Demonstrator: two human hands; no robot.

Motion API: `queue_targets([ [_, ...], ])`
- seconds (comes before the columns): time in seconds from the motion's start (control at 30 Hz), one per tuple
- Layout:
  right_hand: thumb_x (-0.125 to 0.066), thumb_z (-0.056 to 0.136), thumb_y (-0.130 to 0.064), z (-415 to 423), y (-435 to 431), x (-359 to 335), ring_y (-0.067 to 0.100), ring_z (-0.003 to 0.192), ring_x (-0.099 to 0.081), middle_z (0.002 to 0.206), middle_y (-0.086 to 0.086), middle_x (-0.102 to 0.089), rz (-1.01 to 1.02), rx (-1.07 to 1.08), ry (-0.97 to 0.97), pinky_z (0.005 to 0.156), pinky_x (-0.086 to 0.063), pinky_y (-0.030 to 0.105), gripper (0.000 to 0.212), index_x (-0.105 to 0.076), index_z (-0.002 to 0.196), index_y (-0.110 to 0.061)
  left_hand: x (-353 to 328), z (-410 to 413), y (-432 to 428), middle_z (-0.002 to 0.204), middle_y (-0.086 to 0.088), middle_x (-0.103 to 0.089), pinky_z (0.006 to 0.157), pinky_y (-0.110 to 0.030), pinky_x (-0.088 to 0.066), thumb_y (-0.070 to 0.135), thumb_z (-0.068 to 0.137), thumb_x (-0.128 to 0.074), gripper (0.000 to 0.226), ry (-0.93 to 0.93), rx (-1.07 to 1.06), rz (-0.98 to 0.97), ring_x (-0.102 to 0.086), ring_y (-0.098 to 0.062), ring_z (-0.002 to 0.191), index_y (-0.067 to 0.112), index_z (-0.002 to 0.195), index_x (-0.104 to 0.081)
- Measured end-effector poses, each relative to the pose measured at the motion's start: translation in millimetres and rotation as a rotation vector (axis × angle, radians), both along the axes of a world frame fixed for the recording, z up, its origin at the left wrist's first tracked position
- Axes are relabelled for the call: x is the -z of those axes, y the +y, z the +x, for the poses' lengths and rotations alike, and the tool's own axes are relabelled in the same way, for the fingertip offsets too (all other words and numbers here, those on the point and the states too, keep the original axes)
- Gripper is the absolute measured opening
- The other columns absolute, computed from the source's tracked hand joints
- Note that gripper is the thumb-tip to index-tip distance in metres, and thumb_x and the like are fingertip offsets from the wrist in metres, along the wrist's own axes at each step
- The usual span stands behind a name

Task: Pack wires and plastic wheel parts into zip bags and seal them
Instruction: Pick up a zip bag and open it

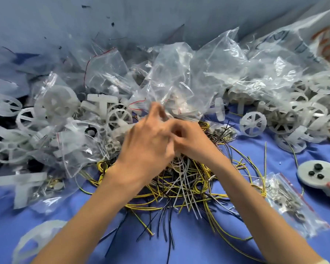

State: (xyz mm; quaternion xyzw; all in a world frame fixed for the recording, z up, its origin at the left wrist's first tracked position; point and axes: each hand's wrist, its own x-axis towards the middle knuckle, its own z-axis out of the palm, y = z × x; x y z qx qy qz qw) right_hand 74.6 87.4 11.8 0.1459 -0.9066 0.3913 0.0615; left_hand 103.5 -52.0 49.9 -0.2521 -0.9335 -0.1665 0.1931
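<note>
Left hand (149, 141) and right hand (191, 140) reach forward and meet, touching at the knuckles. Left lies back-up with fingers extended; right fingers curl inward. Motion blur obscures both grips.

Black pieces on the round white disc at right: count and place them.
3 on the white disc: top black piece near the far rim, left black piece below it, lower black piece to the right. The frame edge cuts the disc; more may be hidden.

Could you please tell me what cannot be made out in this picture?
Head view, right hand: grip covered by left hand, blurred.
Head view, wheel bottom left: blurred, cut by edge.
Head view, printed bag top right: lettering cut by edge.
Head view, small bag: contents too small.
</note>
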Motion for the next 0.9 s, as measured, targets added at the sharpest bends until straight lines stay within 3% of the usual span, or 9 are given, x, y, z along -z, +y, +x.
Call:
queue_targets([
  [0.1,-0.063,0.085,-0.015,-4,7,2,0.004,0.055,-0.05,0.065,-0.007,-0.059,-0.016,0.125,0.008,0.05,-0.039,0.016,0.008,-0.062,0.079,-0.02,13,-5,-17,0.119,-0.005,-0.044,0.067,-0.034,-0.048,0.013,0.089,-0.048,0.033,-0.056,-0.144,-0.108,-0.048,-0.017,0.071,0.023,0.119,-0.058],
  [0.17,-0.065,0.086,-0.019,-5,13,-1,0.008,0.052,-0.056,0.065,-0.004,-0.062,-0.082,0.247,0.019,0.049,-0.044,0.018,0.013,-0.058,0.075,-0.021,14,-7,-31,0.117,-0.004,-0.051,0.059,-0.035,-0.039,0.012,0.087,-0.047,0.033,-0.038,-0.23,-0.131,-0.048,-0.02,0.067,0.02,0.116,-0.061],
  [0.3,-0.067,0.077,-0.048,-6,35,-12,0.013,0.061,-0.067,0.077,0.009,-0.07,-0.251,0.225,-0.125,0.065,-0.057,0.038,0.037,-0.063,0.087,-0.013,9,-12,-55,0.111,-0.007,-0.061,0.056,-0.03,-0.03,0.005,0.079,-0.055,0.036,0.018,-0.307,-0.119,-0.054,-0.03,0.062,0.01,0.114,-0.06],
  [0.4,-0.056,0.065,-0.069,-2,54,-21,0.011,0.08,-0.063,0.09,-0.001,-0.067,0.058,0.002,-0.262,0.074,-0.05,0.031,0.056,-0.064,0.097,-0.022,4,-21,-68,0.112,-0.012,-0.062,0.059,-0.036,-0.04,0.012,0.078,-0.055,0.037,0.041,-0.367,-0.088,-0.062,-0.039,0.076,0.009,0.115,-0.059],
  [0.5,-0.06,0.063,-0.072,1,61,-23,0.004,0.1,-0.053,0.108,-0.013,-0.057,0.385,-0.162,-0.334,0.079,-0.043,0.018,0.059,-0.059,0.108,-0.034,-3,-25,-66,0.115,-0.007,-0.066,0.077,-0.047,-0.053,0.025,0.078,-0.056,0.039,0.064,-0.395,0.003,-0.065,-0.04,0.09,0.016,0.116,-0.063],
  [0.6,-0.07,0.071,-0.058,0,57,-21,0.006,0.104,-0.047,0.114,-0.011,-0.05,0.46,-0.172,-0.315,0.076,-0.036,0.018,0.055,-0.056,0.118,-0.032,-4,-24,-61,0.121,-0.005,-0.065,0.08,-0.051,-0.055,0.009,0.079,-0.064,0.045,0.085,-0.326,0.051,-0.065,-0.039,0.094,0.016,0.123,-0.062],
  [0.7,-0.068,0.077,-0.053,2,58,-22,0.006,0.104,-0.046,0.117,-0.009,-0.05,0.485,-0.182,-0.279,0.078,-0.036,0.02,0.051,-0.055,0.119,-0.029,-20,-24,-77,0.131,-0.002,-0.058,0.082,-0.053,-0.052,-0.008,0.073,-0.051,0.06,0.162,-0.352,0.141,-0.062,-0.041,0.097,0.019,0.125,-0.056],
  [0.77,-0.064,0.08,-0.054,5,56,-26,0.004,0.104,-0.048,0.119,-0.008,-0.051,0.425,-0.175,-0.194,0.082,-0.04,0.017,0.05,-0.055,0.121,-0.026,-35,-21,-84,0.134,-0.002,-0.051,0.084,-0.056,-0.051,-0.011,0.069,-0.047,0.066,0.222,-0.351,0.164,-0.06,-0.043,0.098,0.02,0.127,-0.048],
  [0.9,-0.066,0.086,-0.034,11,23,-35,0.005,0.095,-0.059,0.108,0.0,-0.058,-0.163,-0.098,0.102,0.08,-0.051,0.018,0.032,-0.055,0.109,-0.015,-33,4,-49,0.146,0.005,-0.034,0.066,-0.052,-0.054,-0.006,0.068,-0.057,0.077,0.13,-0.263,-0.116,-0.063,-0.045,0.077,0.018,0.138,-0.036],
])
